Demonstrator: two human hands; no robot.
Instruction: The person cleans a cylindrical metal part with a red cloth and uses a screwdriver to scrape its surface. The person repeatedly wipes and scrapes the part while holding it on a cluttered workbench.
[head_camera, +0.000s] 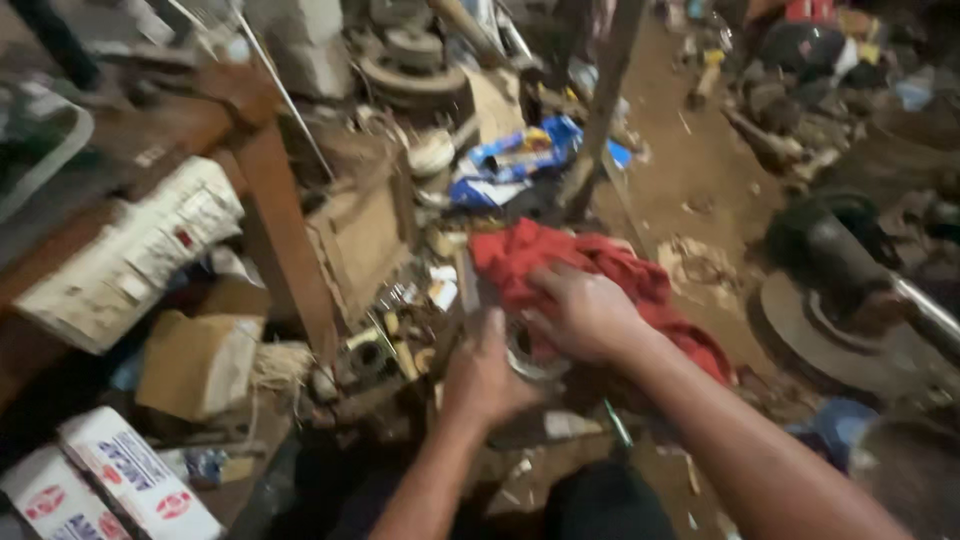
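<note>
I saw right hand (585, 315) clenched on red rag (560, 262), pressing it onto round metal part (527, 358); left hand (485, 378) closed around part's near side; blur hid fingers.

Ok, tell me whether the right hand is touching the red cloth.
Touching: the head view shows the right hand resting on the red cloth, its fingers pressed into the fabric.

rag (590, 265): under right hand (583, 315), over metal ring (525, 362)
left hand (483, 378): left of ring, touching it
cardboard boxes (100, 485): far left
</note>
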